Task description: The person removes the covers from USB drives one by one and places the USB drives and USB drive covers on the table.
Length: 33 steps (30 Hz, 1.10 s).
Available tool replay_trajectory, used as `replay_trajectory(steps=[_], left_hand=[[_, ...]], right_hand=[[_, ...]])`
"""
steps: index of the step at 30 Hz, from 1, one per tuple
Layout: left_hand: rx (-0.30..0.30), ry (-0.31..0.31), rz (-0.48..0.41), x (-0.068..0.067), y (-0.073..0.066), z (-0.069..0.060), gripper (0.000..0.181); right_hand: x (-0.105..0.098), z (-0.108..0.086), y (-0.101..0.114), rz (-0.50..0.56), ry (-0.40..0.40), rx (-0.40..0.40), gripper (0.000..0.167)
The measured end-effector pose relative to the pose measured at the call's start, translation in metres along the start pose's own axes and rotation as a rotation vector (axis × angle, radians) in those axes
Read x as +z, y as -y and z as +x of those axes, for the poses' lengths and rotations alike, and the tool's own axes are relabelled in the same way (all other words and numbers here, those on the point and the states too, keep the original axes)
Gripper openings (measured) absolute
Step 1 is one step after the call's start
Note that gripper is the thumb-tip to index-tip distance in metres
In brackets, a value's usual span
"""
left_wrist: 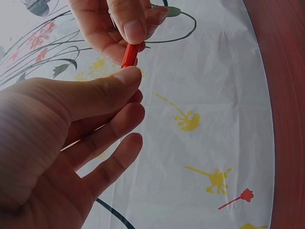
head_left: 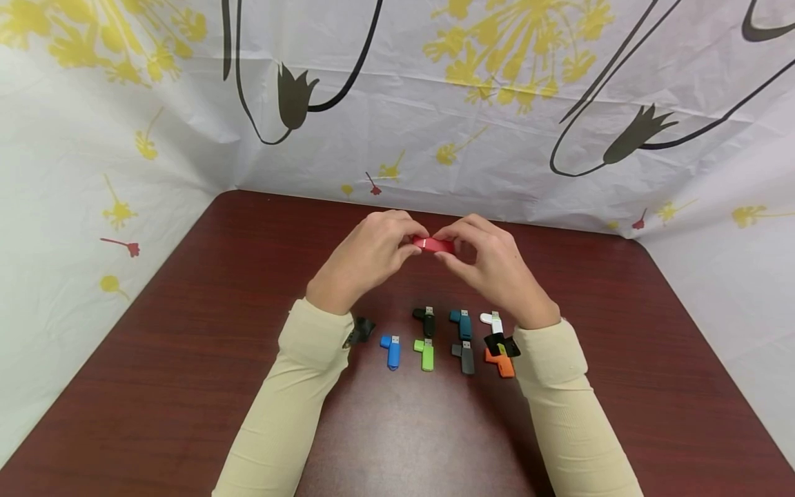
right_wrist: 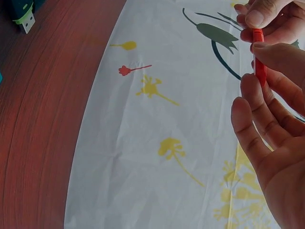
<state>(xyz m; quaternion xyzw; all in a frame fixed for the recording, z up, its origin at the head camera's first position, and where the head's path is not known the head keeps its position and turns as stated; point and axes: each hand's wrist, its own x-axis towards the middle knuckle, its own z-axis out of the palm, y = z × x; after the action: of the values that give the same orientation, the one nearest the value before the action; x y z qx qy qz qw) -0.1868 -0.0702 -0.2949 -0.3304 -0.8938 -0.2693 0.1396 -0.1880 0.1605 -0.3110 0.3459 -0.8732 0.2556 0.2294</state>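
Both hands hold a red USB flash drive (head_left: 439,246) level above the far half of the table. With thumb and fingertips, my left hand (head_left: 373,250) pinches its left end, the cap. The right hand (head_left: 493,261) grips the longer body the same way. A thin pale line shows between cap and body in the head view. From the left wrist, part of the red drive (left_wrist: 129,55) appears between the two thumbs. In the right wrist view the red body (right_wrist: 259,69) lies between thumb and fingers; the cap end is mostly covered by the left hand.
Uncapped flash drives lie in two rows nearer me: black (head_left: 429,324), teal (head_left: 465,326), white (head_left: 496,323), blue (head_left: 394,355), green (head_left: 427,357), grey (head_left: 468,360) and orange (head_left: 506,366). Their caps lie beside them. A patterned white sheet (head_left: 385,138) borders the dark red table (head_left: 186,331).
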Motion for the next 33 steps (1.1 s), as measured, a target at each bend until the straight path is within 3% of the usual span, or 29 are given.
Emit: replay_trajectory(steps=[33], left_hand=[[-0.001,0.01,-0.002,-0.0034,-0.0012,-0.0006,0.023]], right_hand=[[-0.0013,0.0002,0.001,0.002,0.005,0.011,0.022]])
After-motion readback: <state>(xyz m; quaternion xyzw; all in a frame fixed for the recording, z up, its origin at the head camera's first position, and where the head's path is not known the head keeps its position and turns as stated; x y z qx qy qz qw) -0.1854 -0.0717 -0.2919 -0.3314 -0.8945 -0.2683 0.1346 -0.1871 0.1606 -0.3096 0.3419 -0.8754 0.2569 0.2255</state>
